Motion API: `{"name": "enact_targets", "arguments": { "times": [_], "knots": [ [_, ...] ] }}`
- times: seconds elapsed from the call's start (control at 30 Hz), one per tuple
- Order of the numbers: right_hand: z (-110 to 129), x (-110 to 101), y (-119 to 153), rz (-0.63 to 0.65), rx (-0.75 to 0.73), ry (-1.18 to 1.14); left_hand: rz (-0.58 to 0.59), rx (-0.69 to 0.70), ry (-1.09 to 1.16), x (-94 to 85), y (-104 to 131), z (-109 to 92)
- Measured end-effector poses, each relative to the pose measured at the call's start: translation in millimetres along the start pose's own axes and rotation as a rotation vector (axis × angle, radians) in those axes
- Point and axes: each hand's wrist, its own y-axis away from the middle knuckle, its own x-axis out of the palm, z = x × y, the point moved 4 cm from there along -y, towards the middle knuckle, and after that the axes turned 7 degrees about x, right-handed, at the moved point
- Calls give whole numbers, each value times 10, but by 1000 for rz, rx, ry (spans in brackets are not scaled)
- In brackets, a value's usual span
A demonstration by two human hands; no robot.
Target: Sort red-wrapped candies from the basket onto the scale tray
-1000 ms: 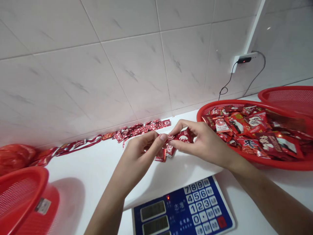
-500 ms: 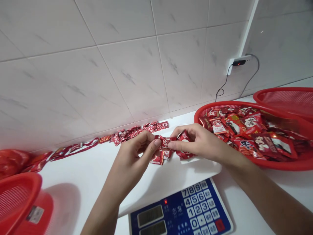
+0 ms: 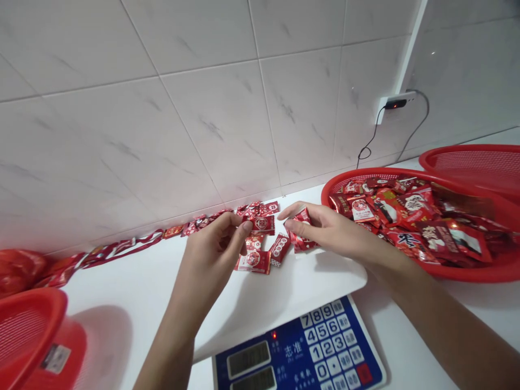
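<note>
The left hand pinches one end of a sachet above the tray; the right hand, half-curled, thumbs a packet against its fingers. A slack thumb could drop either onto the loose sweets below.

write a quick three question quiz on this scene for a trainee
1. What does the left hand hold?
2. True or false: on the scale, the number keys sit to the left of the displays.
3. The red basket nearest the right hand holds: a) fruit; b) wrapped packets; c) coins.

Key: 1. A small red packet. 2. False; the number keys sit to the right of the displays. 3. b.
</note>
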Motion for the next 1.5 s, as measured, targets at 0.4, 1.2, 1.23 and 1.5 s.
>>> {"name": "enact_targets", "arguments": {
  "times": [0.4,1.2,1.23,1.5],
  "knots": [
    [-1,87,78,169,-31,121,172,74,-164,-6,37,-46],
    [123,41,78,-12,-198,304,149,-54,477,88,78,-49],
    [122,36,71,-20,-191,283,132,-41,456,70,73,-46],
    [78,100,105,292,-32,-144,-99,150,454,-58,92,-110]
  ]
}}
